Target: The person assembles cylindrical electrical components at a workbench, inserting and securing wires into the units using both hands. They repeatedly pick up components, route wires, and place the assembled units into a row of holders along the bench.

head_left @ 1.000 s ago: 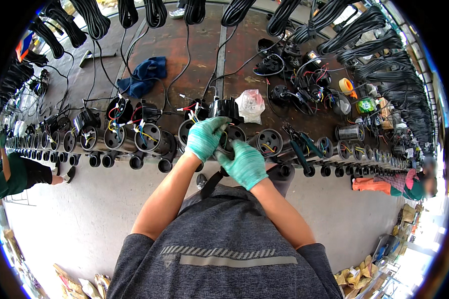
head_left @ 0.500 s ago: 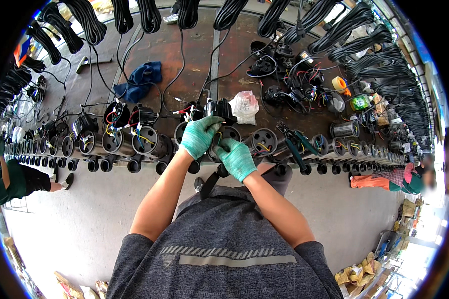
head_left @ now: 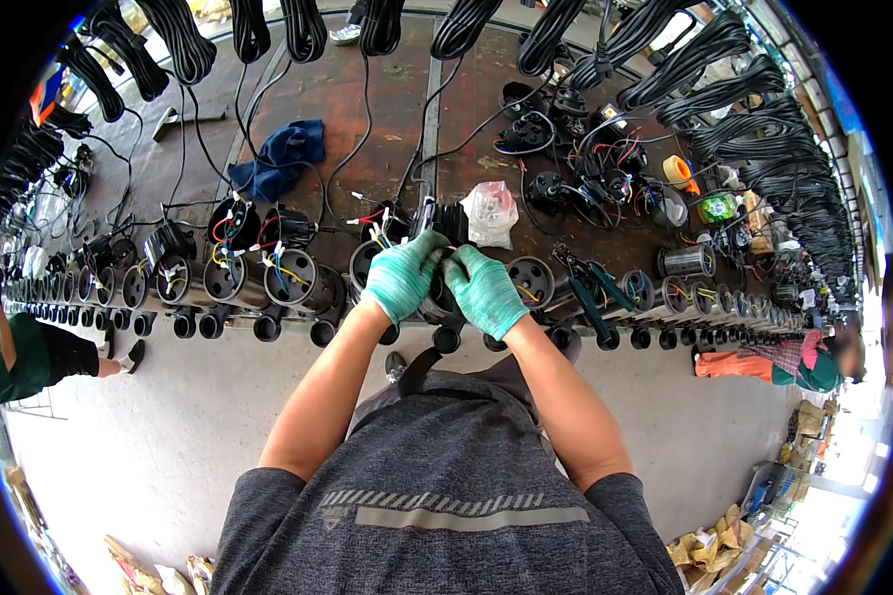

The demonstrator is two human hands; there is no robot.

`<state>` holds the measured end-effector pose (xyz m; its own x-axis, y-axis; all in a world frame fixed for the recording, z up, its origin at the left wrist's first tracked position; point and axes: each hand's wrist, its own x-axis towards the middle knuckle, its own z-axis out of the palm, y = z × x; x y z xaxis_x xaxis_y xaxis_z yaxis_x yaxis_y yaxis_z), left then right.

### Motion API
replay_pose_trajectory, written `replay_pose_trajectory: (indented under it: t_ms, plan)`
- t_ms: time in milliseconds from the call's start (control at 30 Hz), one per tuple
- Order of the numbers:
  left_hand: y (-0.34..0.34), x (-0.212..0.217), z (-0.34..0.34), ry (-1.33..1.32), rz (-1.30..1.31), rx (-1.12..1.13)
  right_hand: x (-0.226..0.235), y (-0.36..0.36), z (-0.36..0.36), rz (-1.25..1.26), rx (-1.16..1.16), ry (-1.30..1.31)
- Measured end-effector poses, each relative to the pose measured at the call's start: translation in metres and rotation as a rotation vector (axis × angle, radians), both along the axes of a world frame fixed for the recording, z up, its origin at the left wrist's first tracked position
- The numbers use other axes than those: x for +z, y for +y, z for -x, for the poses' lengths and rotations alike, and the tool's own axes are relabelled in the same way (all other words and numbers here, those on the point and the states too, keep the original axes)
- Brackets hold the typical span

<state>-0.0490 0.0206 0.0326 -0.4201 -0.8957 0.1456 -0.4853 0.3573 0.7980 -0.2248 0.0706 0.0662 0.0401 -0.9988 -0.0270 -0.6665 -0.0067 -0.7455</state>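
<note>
My left hand (head_left: 404, 278), in a green glove, is closed with its fingertips at the near side of a black ribbed housing (head_left: 449, 220). Opposite it, my right hand (head_left: 486, 290), gloved alike, has its thumb and fingers pinched together. The fingertips of both hands nearly meet above a dark metal cylinder, mostly covered by the gloves. Whatever lies between them is too small and hidden to name. Just left stands an open cylinder (head_left: 363, 260) with white-tipped wires (head_left: 379, 236) behind it. To the right is another cylinder (head_left: 532, 281) with a yellow wire.
Green-handled pliers (head_left: 595, 288) rest on the cylinder row at right. Behind lie a clear plastic bag (head_left: 490, 214), a blue cloth (head_left: 280, 159), orange tape (head_left: 678, 172) and wired black parts (head_left: 620, 183). Coiled black cables (head_left: 463, 28) hang along the far edge. People stand at both sides.
My right hand has moved up and slightly right, to the housing's near side. My left hand has shifted slightly right and down, its fingers now closer to the right hand's.
</note>
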Motion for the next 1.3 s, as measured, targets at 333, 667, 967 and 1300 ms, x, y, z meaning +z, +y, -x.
replay_pose_trajectory:
  t_ms: [333,667,967,1300]
  plan:
    - [0.005,0.003,0.006,-0.058,0.090,0.060,0.051,0.014,0.041,-0.003,-0.064,0.014]
    - [0.006,0.001,0.009,-0.033,0.078,0.070,-0.012,0.022,0.003,0.291,0.056,0.305]
    - [0.007,0.003,0.009,-0.062,0.135,0.088,0.022,0.022,0.022,0.228,-0.076,0.041]
    - [0.008,0.004,0.009,-0.063,0.123,0.062,-0.024,0.019,0.003,0.018,-0.160,-0.161]
